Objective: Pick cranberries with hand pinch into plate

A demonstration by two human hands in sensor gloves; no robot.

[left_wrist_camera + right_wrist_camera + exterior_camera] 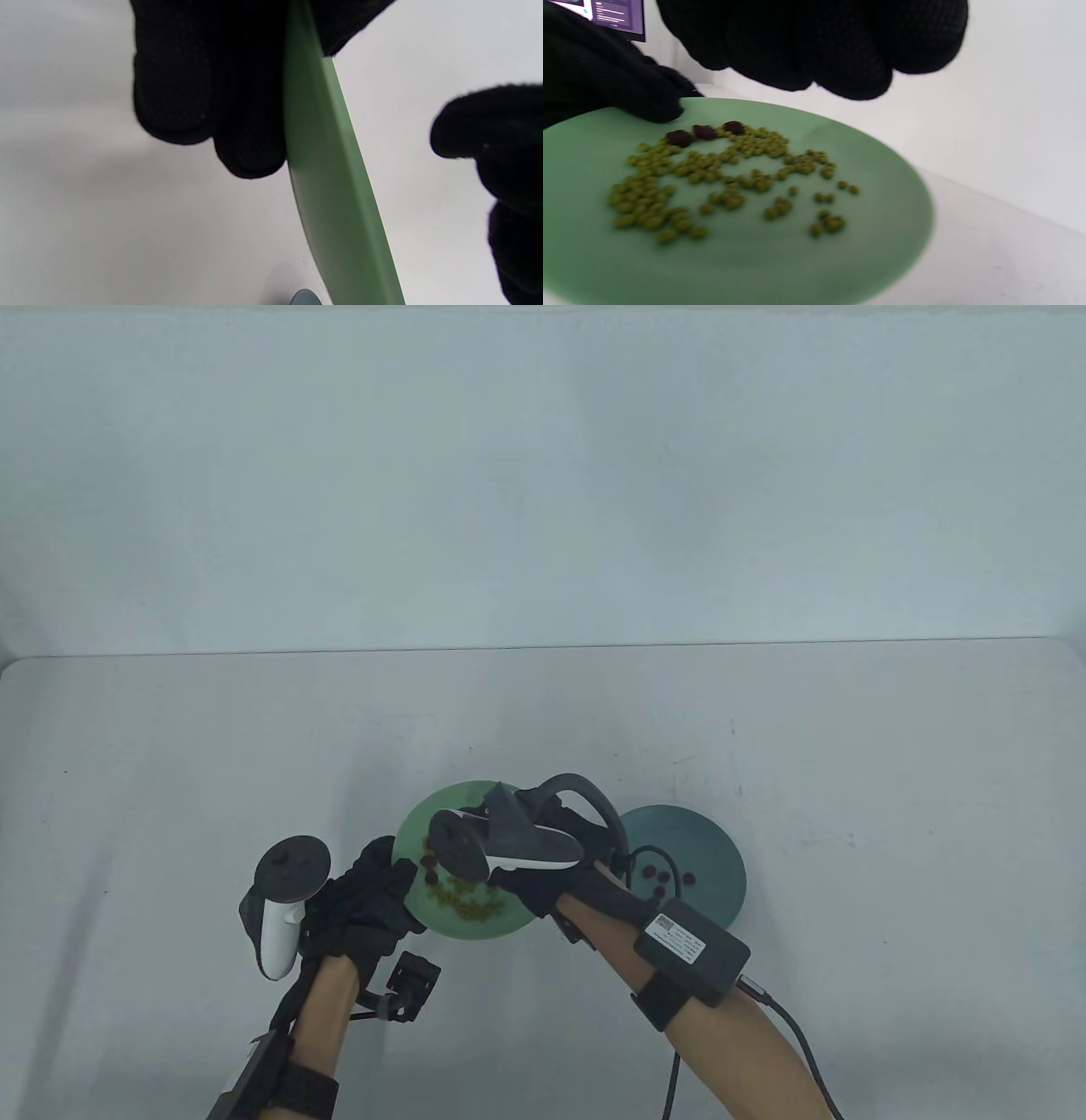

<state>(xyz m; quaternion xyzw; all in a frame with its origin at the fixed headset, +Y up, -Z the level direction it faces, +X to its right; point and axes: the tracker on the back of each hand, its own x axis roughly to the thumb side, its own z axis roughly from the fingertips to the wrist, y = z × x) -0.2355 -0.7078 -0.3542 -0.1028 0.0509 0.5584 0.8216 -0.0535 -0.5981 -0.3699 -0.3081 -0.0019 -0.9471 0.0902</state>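
Observation:
A light green plate (441,810) holds small green beans (712,182) and three dark red cranberries (704,131) near its far rim. My left hand (392,875) grips the plate's left rim (335,203); its fingers (191,84) lie along one side of the rim, and part of the hand rests on the plate's top (628,93). My right hand (488,875) hovers over the plate. Its fingertips (818,46) are bunched above the cranberries without touching them. A dark teal plate (721,848) to the right holds three cranberries (660,891).
The two plates sit side by side near the table's front edge, almost touching. A cable (797,1035) runs back from my right forearm. A wall rises behind the table's far edge (543,646).

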